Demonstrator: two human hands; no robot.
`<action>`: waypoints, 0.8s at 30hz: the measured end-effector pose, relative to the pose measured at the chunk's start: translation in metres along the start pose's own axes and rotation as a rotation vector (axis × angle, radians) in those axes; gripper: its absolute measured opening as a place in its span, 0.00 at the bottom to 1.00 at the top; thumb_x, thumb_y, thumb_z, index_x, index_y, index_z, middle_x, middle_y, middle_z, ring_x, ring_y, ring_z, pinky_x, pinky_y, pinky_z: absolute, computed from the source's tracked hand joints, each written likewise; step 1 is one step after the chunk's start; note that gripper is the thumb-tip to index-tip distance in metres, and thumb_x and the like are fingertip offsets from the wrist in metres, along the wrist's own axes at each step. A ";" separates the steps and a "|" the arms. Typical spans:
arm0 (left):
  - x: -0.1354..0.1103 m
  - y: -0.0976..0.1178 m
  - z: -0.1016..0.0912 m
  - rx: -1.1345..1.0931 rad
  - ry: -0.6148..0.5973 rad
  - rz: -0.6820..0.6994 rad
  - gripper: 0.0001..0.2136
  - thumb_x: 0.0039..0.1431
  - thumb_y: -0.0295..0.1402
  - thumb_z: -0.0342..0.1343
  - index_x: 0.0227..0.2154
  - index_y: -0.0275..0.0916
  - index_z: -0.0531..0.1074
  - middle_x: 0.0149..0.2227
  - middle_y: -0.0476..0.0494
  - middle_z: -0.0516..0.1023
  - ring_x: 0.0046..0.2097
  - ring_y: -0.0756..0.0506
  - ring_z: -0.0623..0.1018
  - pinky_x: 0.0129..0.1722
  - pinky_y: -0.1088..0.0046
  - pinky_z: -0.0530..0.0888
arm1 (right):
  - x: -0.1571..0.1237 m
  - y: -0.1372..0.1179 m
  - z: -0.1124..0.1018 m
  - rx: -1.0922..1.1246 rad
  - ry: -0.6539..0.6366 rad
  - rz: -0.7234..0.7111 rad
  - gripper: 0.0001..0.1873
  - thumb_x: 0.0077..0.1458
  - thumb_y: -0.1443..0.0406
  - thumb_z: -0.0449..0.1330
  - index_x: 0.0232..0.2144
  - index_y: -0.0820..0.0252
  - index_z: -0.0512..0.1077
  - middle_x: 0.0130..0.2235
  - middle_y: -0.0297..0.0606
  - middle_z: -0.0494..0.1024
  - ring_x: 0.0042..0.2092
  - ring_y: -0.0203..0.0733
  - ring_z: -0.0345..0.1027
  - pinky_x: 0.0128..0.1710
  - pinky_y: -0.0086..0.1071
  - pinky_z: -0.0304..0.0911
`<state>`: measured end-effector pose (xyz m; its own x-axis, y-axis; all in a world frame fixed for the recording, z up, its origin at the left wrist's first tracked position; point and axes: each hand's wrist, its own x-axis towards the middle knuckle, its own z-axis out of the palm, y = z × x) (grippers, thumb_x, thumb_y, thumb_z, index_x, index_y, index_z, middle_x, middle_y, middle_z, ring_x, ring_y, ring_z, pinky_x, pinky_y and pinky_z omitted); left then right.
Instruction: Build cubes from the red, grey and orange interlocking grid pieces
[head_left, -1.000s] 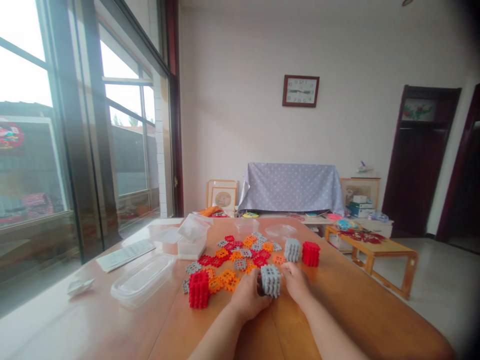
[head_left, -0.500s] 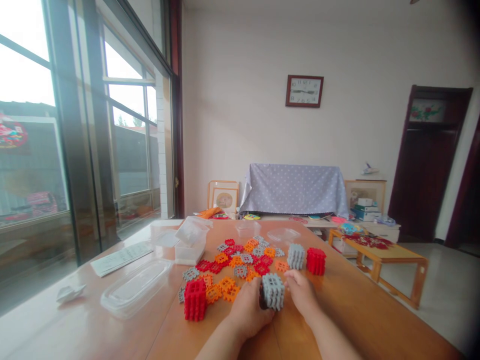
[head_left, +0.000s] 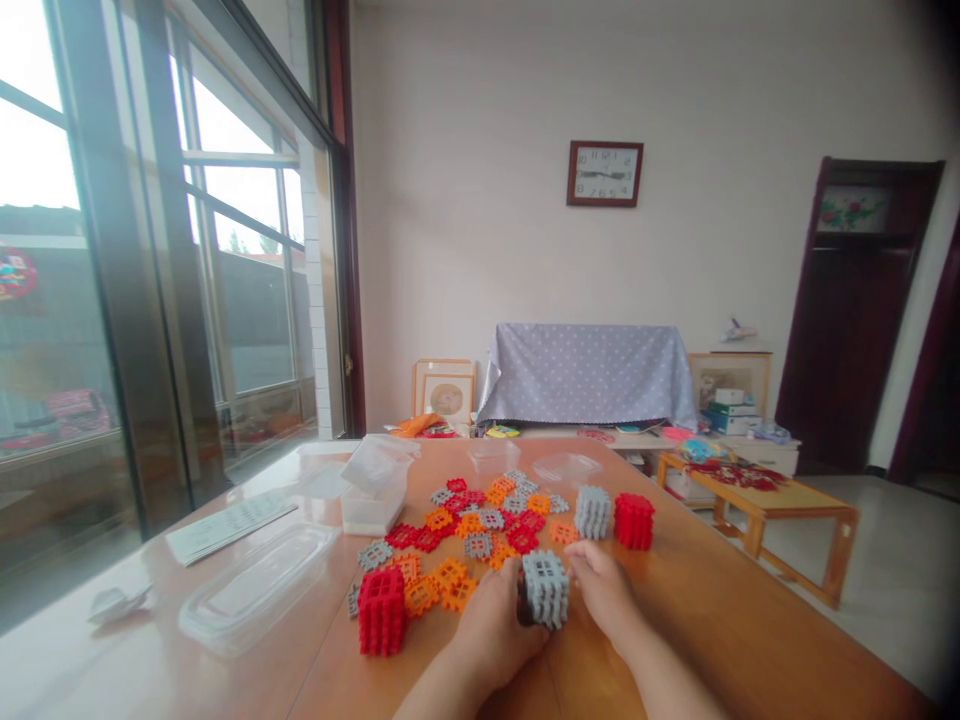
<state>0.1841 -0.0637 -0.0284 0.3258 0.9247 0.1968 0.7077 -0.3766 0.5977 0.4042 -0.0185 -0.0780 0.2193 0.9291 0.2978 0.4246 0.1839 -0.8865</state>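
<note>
A grey cube of notched lattice pieces (head_left: pixel 547 590) is held near the table's front, with my left hand (head_left: pixel 496 628) closed around its left side. The left fingers are partly hidden behind it. Just right of the cube is my right hand (head_left: pixel 602 592), fingers stretched forward and apparently holding nothing; a small gap shows between it and the cube. Beyond the hands lie loose flat lattice pieces (head_left: pixel 478 546) in red, orange and grey. A red cube (head_left: pixel 382 612) stands to the left. Another grey cube (head_left: pixel 592 513) and a second red cube (head_left: pixel 634 521) stand at the right.
On the left of the wooden table (head_left: pixel 720 630) are a clear plastic lid (head_left: pixel 259 590), a printed sheet (head_left: pixel 231 527), a crumpled wrapper (head_left: pixel 120 602) and a clear container (head_left: pixel 373 508). Farther back are a small clear tub (head_left: pixel 493 458) and a round clear lid (head_left: pixel 567 467).
The view has shifted slightly, so things at the left appear farther left. My left hand keeps hold of the grey cube, and my right hand stays beside it.
</note>
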 end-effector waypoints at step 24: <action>0.006 0.003 -0.011 -0.034 -0.086 -0.009 0.24 0.40 0.42 0.68 0.41 0.43 0.68 0.45 0.44 0.74 0.45 0.40 0.73 0.37 0.71 0.68 | -0.004 -0.015 -0.003 -0.017 -0.025 0.058 0.18 0.53 0.52 0.53 0.34 0.56 0.76 0.28 0.34 0.79 0.33 0.45 0.72 0.35 0.33 0.64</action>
<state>0.1813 -0.0589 -0.0164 0.3733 0.9193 0.1247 0.6896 -0.3649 0.6255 0.3994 -0.0260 -0.0648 0.2217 0.9459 0.2369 0.4266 0.1243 -0.8959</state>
